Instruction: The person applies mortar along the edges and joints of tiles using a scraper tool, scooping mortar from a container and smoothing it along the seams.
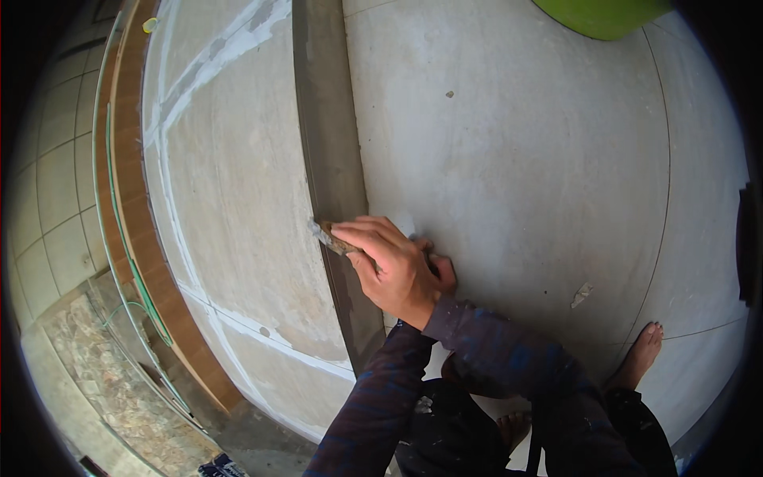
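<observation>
My right hand (pixel 393 274) grips a small brownish tool (pixel 336 242) caked with grey material, held at the top edge of a tiled step (pixel 242 151) that has white streaks along its joints. Below that edge runs a narrow dark riser (pixel 330 111). My left hand (pixel 441 270) is mostly hidden behind my right, low by the foot of the riser; its visible fingers are curled, and what they hold, if anything, cannot be made out. The right forearm crosses over the left.
The grey tiled floor (pixel 517 159) spreads rightward, with a green rounded object (pixel 596 16) at the top and my bare foot (pixel 640 354) at lower right. At left are a wood-coloured strip (pixel 127 167), a green hose (pixel 143 306), a small yellow item (pixel 150 25) and stone paving (pixel 95 366).
</observation>
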`<state>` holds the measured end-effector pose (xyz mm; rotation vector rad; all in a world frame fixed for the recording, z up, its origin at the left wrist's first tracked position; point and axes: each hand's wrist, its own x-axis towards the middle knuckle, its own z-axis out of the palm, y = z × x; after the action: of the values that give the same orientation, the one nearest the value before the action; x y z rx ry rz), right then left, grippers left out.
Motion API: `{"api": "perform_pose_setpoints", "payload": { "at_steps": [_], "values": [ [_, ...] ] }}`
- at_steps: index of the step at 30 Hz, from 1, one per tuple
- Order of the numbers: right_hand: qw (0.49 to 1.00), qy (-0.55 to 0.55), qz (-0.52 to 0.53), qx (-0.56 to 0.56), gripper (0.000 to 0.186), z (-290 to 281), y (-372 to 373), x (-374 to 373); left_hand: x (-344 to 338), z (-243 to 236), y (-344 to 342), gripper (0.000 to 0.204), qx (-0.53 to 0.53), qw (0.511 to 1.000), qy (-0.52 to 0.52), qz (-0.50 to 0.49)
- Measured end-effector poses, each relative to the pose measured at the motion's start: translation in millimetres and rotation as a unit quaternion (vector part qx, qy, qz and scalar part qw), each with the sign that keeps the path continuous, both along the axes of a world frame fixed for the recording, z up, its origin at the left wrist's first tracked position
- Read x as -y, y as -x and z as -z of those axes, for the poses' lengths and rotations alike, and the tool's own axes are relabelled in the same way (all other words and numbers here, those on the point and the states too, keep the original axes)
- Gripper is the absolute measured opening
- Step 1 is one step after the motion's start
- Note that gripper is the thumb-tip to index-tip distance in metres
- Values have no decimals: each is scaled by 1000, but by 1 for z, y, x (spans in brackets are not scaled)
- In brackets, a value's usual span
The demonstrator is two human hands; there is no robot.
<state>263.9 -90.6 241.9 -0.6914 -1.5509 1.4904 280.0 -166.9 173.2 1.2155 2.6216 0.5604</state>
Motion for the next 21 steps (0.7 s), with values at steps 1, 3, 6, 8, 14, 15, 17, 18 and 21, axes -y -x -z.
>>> {"api": "perform_pose_setpoints", "payload": {
  "at_steps": [1,3,6,8,14,15,17,18,21],
  "values": [
    [999,17,-12,-36,37,0,-3,18,6,6,8,34,-23,999,-24,4],
    [998,23,-19,-58,35,-12,-7,26,9,11,18,34,-50,997,-52,12],
    [997,37,39,-51,32,-13,2,1,3,8,5,23,-23,996,-83,-5],
    [993,42,105,-33,32,-10,11,-5,-6,7,-7,23,66,993,-78,-64],
    [998,-3,-13,-67,30,0,-7,42,11,5,16,28,-8,998,-70,4],
    [999,4,-12,-53,29,-3,-10,37,17,6,20,28,-8,998,-60,2],
    [996,71,3,-57,29,-4,-11,7,9,13,8,28,13,997,-77,-2],
    [995,65,51,-60,29,4,0,-16,3,18,-1,27,25,995,-93,-3],
    [990,37,115,-79,28,12,49,-56,5,19,2,27,41,993,-111,-17]
  ]
}}
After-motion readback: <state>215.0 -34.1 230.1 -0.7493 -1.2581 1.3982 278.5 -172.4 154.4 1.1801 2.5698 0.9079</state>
